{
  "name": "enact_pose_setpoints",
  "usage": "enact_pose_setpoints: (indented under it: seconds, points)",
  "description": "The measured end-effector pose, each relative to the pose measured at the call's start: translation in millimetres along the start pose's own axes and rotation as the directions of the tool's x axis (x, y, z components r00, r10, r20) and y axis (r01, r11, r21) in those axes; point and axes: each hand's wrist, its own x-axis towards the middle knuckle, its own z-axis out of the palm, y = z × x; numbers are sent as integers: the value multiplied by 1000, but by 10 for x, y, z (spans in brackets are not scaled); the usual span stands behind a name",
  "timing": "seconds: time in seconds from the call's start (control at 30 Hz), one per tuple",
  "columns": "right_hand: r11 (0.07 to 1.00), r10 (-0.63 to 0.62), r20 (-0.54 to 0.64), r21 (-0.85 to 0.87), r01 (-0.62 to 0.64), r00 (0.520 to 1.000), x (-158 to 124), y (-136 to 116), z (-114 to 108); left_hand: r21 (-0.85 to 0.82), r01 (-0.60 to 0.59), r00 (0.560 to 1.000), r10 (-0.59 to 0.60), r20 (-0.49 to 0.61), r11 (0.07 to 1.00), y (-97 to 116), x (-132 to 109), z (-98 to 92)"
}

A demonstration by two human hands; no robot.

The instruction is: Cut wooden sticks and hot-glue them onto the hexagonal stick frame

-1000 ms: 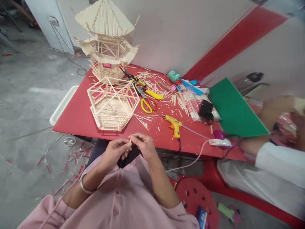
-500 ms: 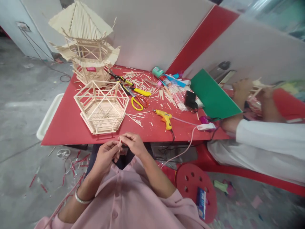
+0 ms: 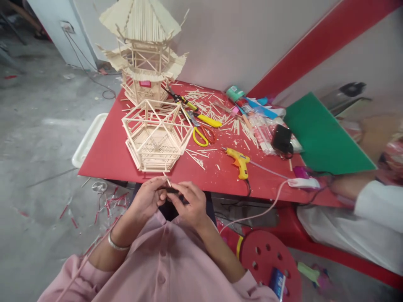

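A short thin wooden stick (image 3: pixel 169 182) is pinched between my two hands at the table's front edge. My left hand (image 3: pixel 147 198) has its fingertips closed on it, and the fingers of my right hand (image 3: pixel 191 204) close on its lower end. Just beyond them sits an open hexagonal stick frame (image 3: pixel 157 161) on a floor of sticks. Behind that frame rises a tiered stick pavilion (image 3: pixel 141 63) with a pointed roof. To the right lie yellow-handled scissors (image 3: pixel 200 136), yellow-handled pliers (image 3: pixel 209 120) and a yellow glue gun (image 3: pixel 241 162).
Loose sticks (image 3: pixel 208 105) are scattered over the red table (image 3: pixel 103 155). Stick packets (image 3: pixel 262 130), a black box (image 3: pixel 282 138), a green board (image 3: pixel 327 138) and a white power strip (image 3: pixel 304 183) lie to the right. A co-worker's sleeve (image 3: pixel 378 203) is beside it. A red stool (image 3: pixel 270 260) stands below.
The view has swung so the table things appear farther right. My hands have turned the stick from upright to slanting, and my right hand has lowered beside my left. The co-worker's arms have moved.
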Motion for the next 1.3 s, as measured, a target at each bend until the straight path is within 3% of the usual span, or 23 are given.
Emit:
enact_pose_setpoints:
  seconds: [0.13,0.37,0.83,1.3]
  points:
    - [997,-34,-39,-66,31,999,43,44,80,-5,37,999,-37,14,999,27,-6,6]
    - [988,-121,27,-94,123,992,91,19,125,-48,69,998,-68,19,996,55,25,18]
    - [999,-35,-33,6,35,999,149,-2,206,-127,186,982,-187,6,974,119,54,70]
    - [996,-33,-80,77,39,996,195,51,236,-136,233,968,-243,-59,963,174,51,115]
